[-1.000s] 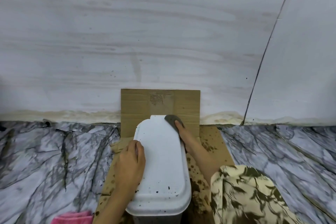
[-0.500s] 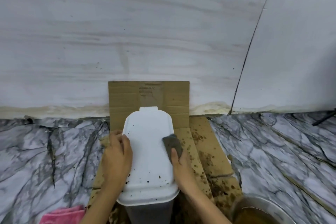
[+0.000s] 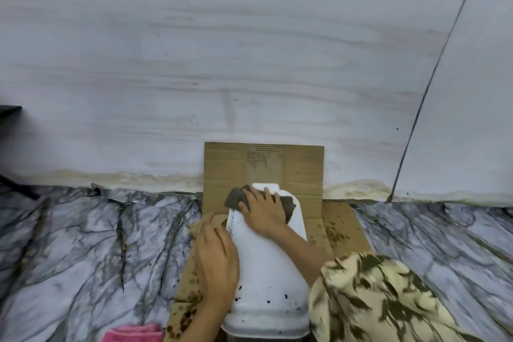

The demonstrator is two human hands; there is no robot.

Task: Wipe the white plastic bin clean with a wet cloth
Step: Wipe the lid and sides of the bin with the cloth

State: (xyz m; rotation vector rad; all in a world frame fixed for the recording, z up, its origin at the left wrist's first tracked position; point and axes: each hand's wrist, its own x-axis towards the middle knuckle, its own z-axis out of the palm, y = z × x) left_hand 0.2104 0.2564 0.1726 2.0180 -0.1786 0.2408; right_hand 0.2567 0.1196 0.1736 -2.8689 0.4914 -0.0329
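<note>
The white plastic bin [image 3: 266,275] stands on stained cardboard, its lid facing me with dark specks near the front edge. A dark grey wet cloth [image 3: 234,197] lies across the far end of the lid. My right hand [image 3: 263,211] presses flat on the cloth with fingers spread, reaching over from the right. My left hand [image 3: 216,261] rests against the bin's left side, fingers straight along its edge.
Flattened cardboard [image 3: 305,169] leans against the pale wall and covers the marble-patterned floor [image 3: 83,244] under the bin. A pink cloth [image 3: 133,334] lies at the bottom left. A patterned sleeve [image 3: 374,300] fills the lower right.
My right hand has carried the grey cloth from the lid's right edge up to its far end and now presses across it. The left hand keeps steadying the bin's left side.
</note>
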